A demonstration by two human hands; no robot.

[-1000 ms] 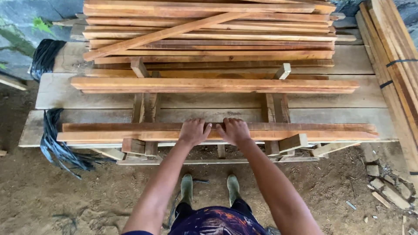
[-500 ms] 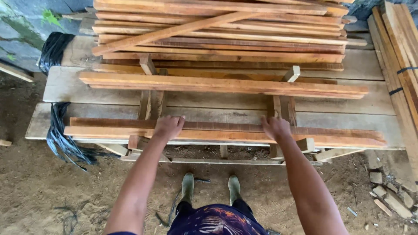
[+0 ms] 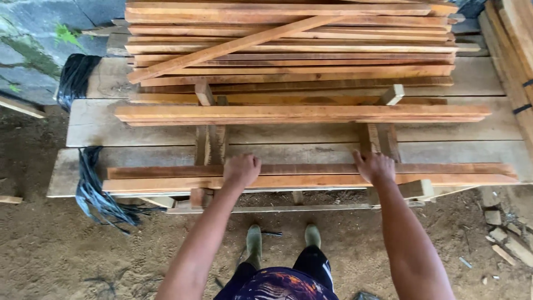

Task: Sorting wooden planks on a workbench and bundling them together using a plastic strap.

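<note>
At the near edge of the plank surface (image 3: pixel 139 133), left hand (image 3: pixel 241 169) and right hand (image 3: pixel 376 166) each keep a closed grip on the front batten (image 3: pixel 311 180), not yet lifted.

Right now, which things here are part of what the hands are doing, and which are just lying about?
In hand:
left hand
right hand
front wooden slats

Lying about:
stacked slats
black plastic strips
rubble bits

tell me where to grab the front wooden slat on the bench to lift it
Grip the front wooden slat from the near side, hands spread either side of its middle, about where the left hand and right hand rest. It lies long, thin and level, so a wide hold likely stops tipping.
</note>
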